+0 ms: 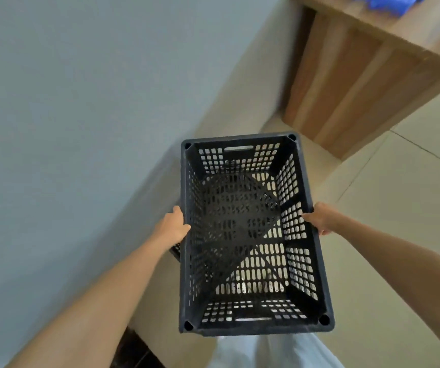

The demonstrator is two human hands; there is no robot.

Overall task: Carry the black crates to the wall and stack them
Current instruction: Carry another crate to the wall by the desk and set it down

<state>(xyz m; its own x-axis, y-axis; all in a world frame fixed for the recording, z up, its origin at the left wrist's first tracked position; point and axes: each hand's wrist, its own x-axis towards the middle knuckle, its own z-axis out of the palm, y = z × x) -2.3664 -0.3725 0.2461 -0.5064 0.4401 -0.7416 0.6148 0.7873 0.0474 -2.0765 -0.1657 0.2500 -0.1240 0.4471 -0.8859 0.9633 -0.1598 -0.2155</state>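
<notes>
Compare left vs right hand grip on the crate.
The left hand sits on the black crate at its wall-side long rim, thumb over the edge; the right hand sits on the opposite rim, nearer the wooden cabinet. The left hand's back faces the camera; the right shows curled fingers. Both grip mid-length.

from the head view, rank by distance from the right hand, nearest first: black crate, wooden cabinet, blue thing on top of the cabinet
1. black crate: in the right hand, whose grip is on its right rim.
2. wooden cabinet: ahead, upper right, standing on the floor.
3. blue thing: farthest, on the cabinet top at the frame's upper edge.
</notes>
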